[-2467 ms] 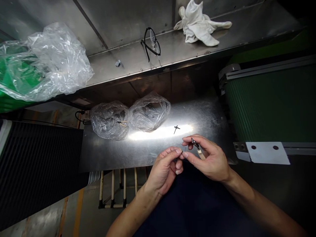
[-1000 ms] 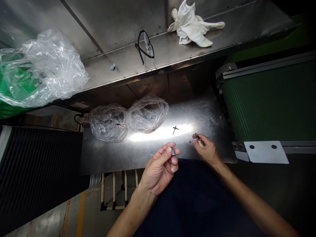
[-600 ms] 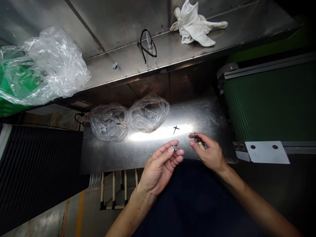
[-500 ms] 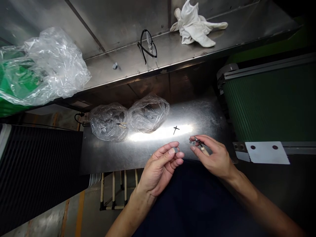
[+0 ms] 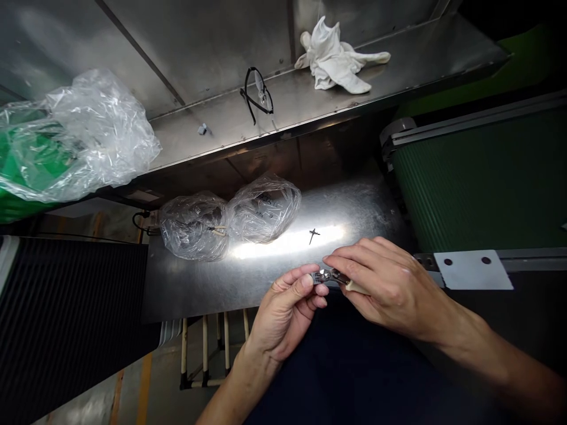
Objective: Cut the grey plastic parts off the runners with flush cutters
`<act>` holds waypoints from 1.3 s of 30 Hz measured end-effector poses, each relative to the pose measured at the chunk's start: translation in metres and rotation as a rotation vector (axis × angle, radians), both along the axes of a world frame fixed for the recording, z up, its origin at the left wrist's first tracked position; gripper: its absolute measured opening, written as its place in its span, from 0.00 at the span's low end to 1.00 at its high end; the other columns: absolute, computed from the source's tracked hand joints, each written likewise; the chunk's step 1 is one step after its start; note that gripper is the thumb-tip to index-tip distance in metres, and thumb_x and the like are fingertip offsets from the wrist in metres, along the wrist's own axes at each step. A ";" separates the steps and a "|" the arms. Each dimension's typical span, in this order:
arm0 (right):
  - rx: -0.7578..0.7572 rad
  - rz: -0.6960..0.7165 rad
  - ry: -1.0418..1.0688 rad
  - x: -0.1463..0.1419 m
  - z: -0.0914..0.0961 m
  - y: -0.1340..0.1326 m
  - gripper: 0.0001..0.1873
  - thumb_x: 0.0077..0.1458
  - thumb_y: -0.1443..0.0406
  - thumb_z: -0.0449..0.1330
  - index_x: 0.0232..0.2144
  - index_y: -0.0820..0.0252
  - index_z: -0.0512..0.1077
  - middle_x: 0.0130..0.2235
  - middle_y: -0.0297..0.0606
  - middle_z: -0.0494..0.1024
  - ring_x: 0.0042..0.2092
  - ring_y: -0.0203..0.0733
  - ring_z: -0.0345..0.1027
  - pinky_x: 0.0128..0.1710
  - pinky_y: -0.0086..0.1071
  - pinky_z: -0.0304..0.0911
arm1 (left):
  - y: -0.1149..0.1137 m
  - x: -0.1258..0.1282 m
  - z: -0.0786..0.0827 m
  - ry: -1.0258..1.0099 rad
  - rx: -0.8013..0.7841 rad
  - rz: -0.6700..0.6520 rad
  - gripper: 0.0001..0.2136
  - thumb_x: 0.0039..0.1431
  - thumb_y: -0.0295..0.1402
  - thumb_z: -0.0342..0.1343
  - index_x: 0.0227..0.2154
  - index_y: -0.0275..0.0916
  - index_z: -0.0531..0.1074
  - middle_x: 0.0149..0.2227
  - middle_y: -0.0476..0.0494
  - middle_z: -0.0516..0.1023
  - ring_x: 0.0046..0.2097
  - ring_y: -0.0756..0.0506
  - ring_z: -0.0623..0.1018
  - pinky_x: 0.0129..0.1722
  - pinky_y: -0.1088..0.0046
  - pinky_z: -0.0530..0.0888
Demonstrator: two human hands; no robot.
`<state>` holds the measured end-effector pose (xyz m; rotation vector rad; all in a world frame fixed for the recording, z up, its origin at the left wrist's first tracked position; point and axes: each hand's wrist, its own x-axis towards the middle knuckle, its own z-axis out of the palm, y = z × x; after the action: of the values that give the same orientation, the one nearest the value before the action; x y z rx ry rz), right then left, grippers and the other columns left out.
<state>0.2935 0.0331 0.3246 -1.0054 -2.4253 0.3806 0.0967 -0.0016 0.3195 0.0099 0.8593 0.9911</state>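
Shelf, far left: a crumpled plastic sheet lies over something green.
Counter, left: a small clear bag touches a second bag; their contents are too blurred to name.
Shelf, middle: glasses, with white gloves further right.
Counter, middle: a tiny dark cross-shaped bit lies alone in the glare, just beyond the hands.
Left hand: thumb and forefinger pinched shut on a small metal piece above the counter's near edge.
Right hand: fingers curled closed around a pale-handled tool — its tip meets the metal piece.
Far right: a green belt and a white plate with two holes.
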 end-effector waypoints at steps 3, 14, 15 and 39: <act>0.006 -0.003 -0.013 -0.001 0.000 -0.001 0.20 0.55 0.74 0.60 0.51 0.62 0.71 0.44 0.39 0.79 0.43 0.44 0.70 0.41 0.40 0.61 | -0.002 0.000 0.000 0.006 -0.003 0.009 0.08 0.49 0.25 0.71 0.34 0.31 0.82 0.28 0.43 0.83 0.31 0.50 0.82 0.31 0.82 0.80; 0.101 -0.027 -0.060 -0.002 0.001 -0.003 0.16 0.59 0.74 0.57 0.49 0.64 0.73 0.40 0.40 0.80 0.37 0.43 0.69 0.36 0.39 0.58 | -0.003 0.003 -0.001 0.045 -0.026 0.015 0.10 0.48 0.26 0.72 0.34 0.30 0.82 0.28 0.42 0.83 0.31 0.50 0.81 0.31 0.81 0.80; 0.099 -0.024 -0.058 -0.002 0.001 -0.003 0.16 0.60 0.74 0.57 0.49 0.64 0.73 0.40 0.40 0.80 0.36 0.43 0.69 0.36 0.39 0.58 | -0.003 0.003 -0.001 0.047 -0.024 0.015 0.10 0.47 0.26 0.72 0.34 0.30 0.82 0.28 0.42 0.83 0.31 0.50 0.81 0.31 0.81 0.80; 0.090 0.023 -0.051 0.000 -0.003 0.000 0.14 0.63 0.73 0.55 0.49 0.64 0.74 0.34 0.37 0.80 0.34 0.40 0.72 0.36 0.36 0.62 | -0.001 -0.001 0.002 0.121 0.027 -0.047 0.10 0.46 0.29 0.73 0.32 0.33 0.84 0.25 0.43 0.82 0.28 0.51 0.80 0.31 0.81 0.78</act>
<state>0.2940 0.0334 0.3219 -0.9602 -2.4777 0.2544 0.0958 -0.0028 0.3212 0.1142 0.9522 0.9653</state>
